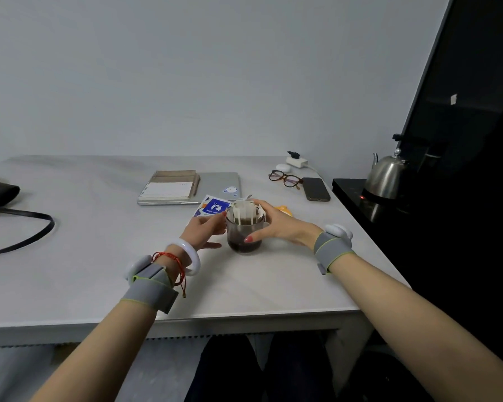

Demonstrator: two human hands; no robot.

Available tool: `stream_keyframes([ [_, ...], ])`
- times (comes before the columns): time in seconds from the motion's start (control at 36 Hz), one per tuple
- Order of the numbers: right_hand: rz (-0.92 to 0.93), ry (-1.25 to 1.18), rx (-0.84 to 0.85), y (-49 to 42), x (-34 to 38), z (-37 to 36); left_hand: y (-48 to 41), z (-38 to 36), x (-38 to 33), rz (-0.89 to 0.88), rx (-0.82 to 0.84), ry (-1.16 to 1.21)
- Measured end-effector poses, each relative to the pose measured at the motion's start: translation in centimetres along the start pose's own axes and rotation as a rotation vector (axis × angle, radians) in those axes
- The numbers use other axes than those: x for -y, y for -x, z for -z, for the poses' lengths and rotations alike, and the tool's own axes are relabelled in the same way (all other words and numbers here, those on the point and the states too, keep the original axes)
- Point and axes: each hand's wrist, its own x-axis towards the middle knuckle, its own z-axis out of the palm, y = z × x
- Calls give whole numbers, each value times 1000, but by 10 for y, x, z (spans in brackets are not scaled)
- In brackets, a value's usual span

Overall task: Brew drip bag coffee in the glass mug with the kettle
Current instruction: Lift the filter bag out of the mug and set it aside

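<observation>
Now: right hand [276, 224] wraps clear glass mug [244, 242] from 3 o'clock, thumb across front. Left hand [204, 230] curls against mug at 9 o'clock, fingertips at rim. White paper drip bag [244, 211] straddles rim, dark coffee below. Mug stands on white table [99, 256]. Blue-and-white sachet [215, 206] at 11 o'clock. Steel kettle [385, 177] well apart, 2 o'clock.

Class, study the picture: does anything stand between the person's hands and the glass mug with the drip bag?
Nothing visible does. The right hand grips the clear glass mug, thumb on its near wall, and the left hand reaches its rim beside the white paper drip bag.
</observation>
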Motion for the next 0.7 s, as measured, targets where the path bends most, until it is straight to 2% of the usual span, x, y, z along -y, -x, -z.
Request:
stream_keyframes([
  [0.14, 1, 25, -83, -1, -1, -4, 4, -9, -3, -9, 41, -7],
  [0.36, -1, 73, -149, -1, 2, 2, -3, -13, -9, 3, 10, 34],
  [0.7, -34, 39, -143, -3, 3, 6, -6, -13, -9, -30, -2, 4],
])
